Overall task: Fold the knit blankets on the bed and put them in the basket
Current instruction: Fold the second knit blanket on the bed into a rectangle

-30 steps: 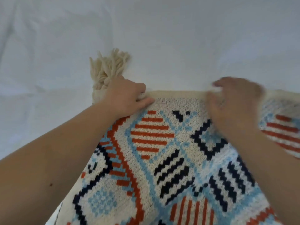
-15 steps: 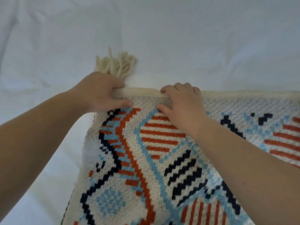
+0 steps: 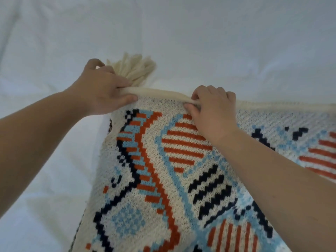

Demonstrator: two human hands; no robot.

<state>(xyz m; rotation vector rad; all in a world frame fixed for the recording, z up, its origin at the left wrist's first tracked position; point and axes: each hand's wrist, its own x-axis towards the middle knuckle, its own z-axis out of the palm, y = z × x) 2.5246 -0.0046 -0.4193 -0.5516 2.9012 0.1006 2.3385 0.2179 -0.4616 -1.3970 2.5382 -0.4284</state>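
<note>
Blanket [image 3: 163,179] edge pinched by left hand [image 3: 101,91] and right hand [image 3: 212,113].

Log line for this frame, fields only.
stage: folding | left hand: grips blanket hem by tassel | right hand: grips hem | basket: unseen

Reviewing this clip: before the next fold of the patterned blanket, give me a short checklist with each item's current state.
1. Left hand grips the blanket's cream edge near the tassel: ok.
2. Right hand pinches the same edge: ok.
3. Edge between the hands is taut: ok.
4. Knit blanket lies without bunching: cannot tell, lower part out of frame.
5. White bed sheet beyond the edge free for the fold: ok.
6. Basket within reach: cannot tell, not in view.
</note>
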